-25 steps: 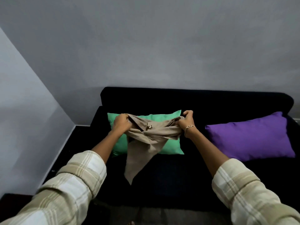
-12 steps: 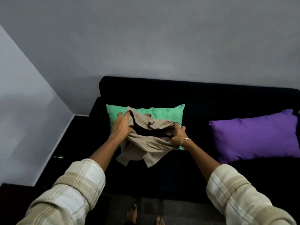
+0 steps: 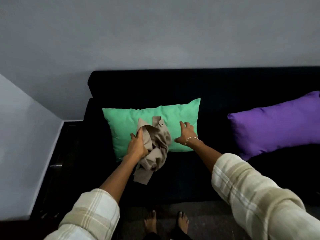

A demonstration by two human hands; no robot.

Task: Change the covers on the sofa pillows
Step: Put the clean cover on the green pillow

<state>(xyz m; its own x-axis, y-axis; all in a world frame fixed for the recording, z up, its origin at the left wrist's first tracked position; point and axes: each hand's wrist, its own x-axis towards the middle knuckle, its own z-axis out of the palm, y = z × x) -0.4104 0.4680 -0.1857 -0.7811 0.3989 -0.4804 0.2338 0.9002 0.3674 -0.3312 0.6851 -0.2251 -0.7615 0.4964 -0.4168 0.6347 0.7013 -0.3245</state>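
Left hand (image 3: 138, 146) clamps the bunched beige cover (image 3: 155, 146); right hand (image 3: 186, 134) spread open on green pillow (image 3: 124, 122). Best find the cover's opening first.

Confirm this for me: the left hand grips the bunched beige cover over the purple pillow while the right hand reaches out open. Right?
Not quite. In the head view the left hand grips the beige cover over the green pillow, not the purple pillow. The right hand does reach out open.

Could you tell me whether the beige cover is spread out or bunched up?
Bunched up: the cover is crumpled in the left hand, one end dangling off the green pillow.
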